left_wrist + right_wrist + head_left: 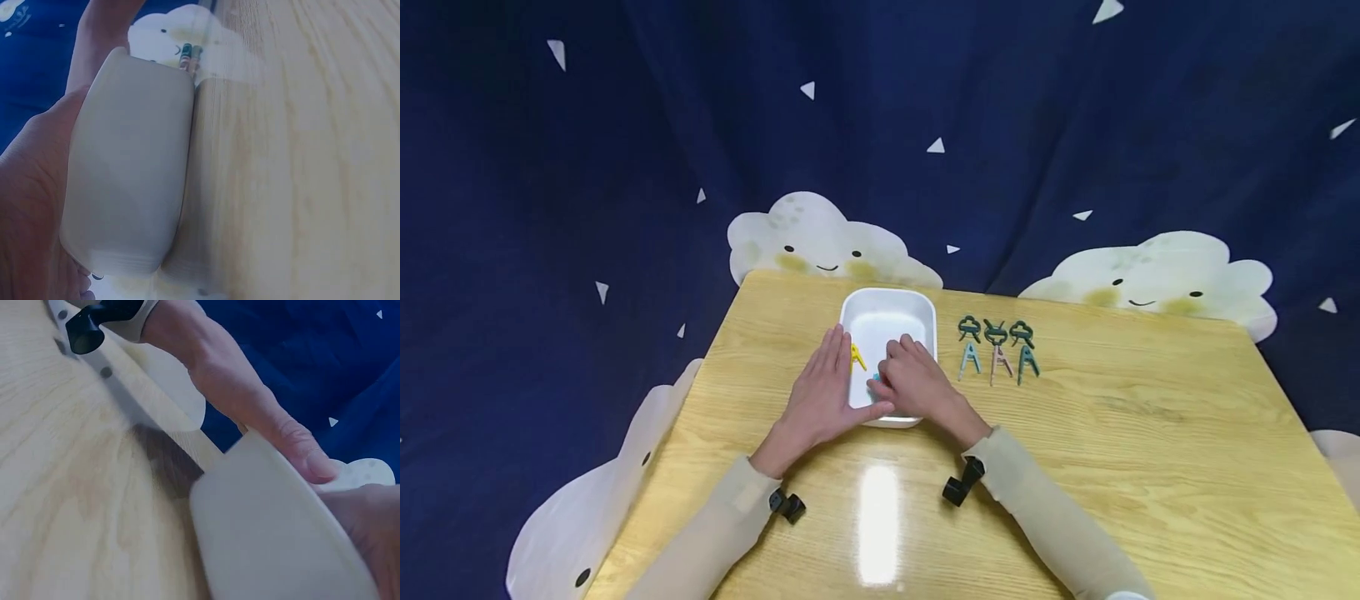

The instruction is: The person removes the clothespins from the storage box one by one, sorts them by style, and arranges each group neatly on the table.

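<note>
A white plastic basin [891, 300] stands on the wooden table in the head view. My left hand [822, 392] lies along its left side with straight fingers, the thumb stretched over the near rim. Over the inside of the basin, my right hand [916, 379] has curled fingers and pinches a small blue clothespin [876, 377], mostly hidden behind the thumb. A yellow clothespin [857, 357] lies in the basin beside the left fingers. The left wrist view shows the basin's outer wall [131, 156] against the left palm; the right wrist view shows the opposite wall [269, 531].
Right of the basin, a row of dark green clips [996, 333] lies above a light blue clothespin [970, 358], a pink clothespin [1001, 363] and a dark green clothespin [1027, 363]. A dark blue curtain [880, 125] with clouds hangs behind the table [1150, 467].
</note>
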`<state>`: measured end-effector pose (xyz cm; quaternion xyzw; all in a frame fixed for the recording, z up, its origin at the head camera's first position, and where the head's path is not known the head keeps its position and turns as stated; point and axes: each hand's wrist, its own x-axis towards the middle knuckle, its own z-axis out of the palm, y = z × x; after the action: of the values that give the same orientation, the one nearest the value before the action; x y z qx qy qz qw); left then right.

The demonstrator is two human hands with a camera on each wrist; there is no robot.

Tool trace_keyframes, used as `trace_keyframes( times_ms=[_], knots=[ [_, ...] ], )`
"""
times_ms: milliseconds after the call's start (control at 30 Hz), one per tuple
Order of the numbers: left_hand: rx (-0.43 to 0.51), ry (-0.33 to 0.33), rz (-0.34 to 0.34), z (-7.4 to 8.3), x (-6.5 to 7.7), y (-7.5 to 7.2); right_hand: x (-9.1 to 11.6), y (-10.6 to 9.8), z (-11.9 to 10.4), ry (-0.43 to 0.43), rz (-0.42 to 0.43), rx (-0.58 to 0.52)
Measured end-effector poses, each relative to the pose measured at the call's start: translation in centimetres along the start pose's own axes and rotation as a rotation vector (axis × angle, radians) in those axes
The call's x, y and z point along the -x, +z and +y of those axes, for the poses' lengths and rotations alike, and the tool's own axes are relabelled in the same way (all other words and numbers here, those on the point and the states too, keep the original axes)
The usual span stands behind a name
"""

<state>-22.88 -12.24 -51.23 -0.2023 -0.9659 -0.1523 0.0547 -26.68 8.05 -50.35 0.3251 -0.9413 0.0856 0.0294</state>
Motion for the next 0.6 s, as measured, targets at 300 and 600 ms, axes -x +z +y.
trace_keyframes(
  times_ms=[300, 600],
  knots=[
    [0.003, -0.004, -0.012, 0.11, -0.23, 0.28, 1.0, -0.72, 0.49, -0.04, -0.029, 0.031],
    [0.003, -0.009, -0.003, 0.1, 0.21, 0.2, 0.8, 0.05, 0.11, -0.022, -0.004, 0.018]
  ],
)
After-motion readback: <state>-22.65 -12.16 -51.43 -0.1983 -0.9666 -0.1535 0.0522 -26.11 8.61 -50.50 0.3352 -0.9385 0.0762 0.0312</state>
